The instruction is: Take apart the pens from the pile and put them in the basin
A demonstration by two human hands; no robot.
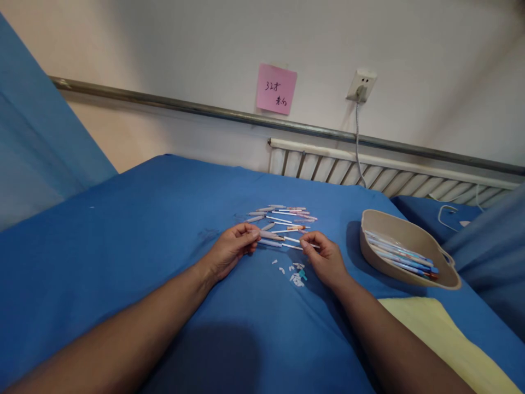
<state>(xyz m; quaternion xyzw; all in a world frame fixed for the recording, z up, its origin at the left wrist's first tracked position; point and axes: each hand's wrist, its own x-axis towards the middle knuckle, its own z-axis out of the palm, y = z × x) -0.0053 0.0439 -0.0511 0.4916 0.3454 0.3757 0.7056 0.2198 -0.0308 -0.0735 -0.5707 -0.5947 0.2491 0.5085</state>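
Note:
My left hand (233, 250) is closed, its thumb and fingers pinching a pale pen barrel (269, 236) that points to the right. Between the thumb and fingers of my right hand (325, 259) is the end of a thin white pen refill (292, 239). The refill's left end lies close to the barrel's tip; I cannot tell whether they touch. Beyond my hands, several pen barrels (256, 218) and white refills (283, 214) are spread in rough rows on the blue cloth. Small white plastic pieces (296, 280) and a teal piece (303, 274) lie nearer me, beside my right hand.
A beige basket (371, 262) with several pens (402, 257) stands at the right. Yellow cloth (443, 334) lies in front of it. Behind the blue-covered surface (135, 219) are a radiator (324, 164), a metal rail (205, 108) and a plugged-in cable (357, 131).

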